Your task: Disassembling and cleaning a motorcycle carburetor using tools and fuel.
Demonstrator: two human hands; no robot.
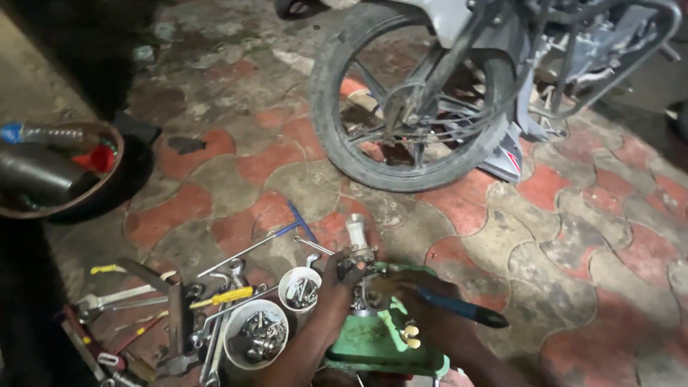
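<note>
My left hand (338, 276) grips a small metal engine part (358, 252), a carburettor-like body with a pale cylinder on top, held over a green tray (373, 344). My right hand (416, 297) holds a blue-handled tool (462, 309) with its tip against the part. Small brass pieces (410, 335) lie in the tray beneath my right hand.
Two white cups (299, 288) (256, 334) hold bolts and small parts. Spanners, a yellow-handled screwdriver (223, 296) and a blue T-handle wrench (290, 228) lie at left on red and grey paving. A motorcycle's front wheel (412, 100) stands ahead. A dark bowl (61, 172) sits far left.
</note>
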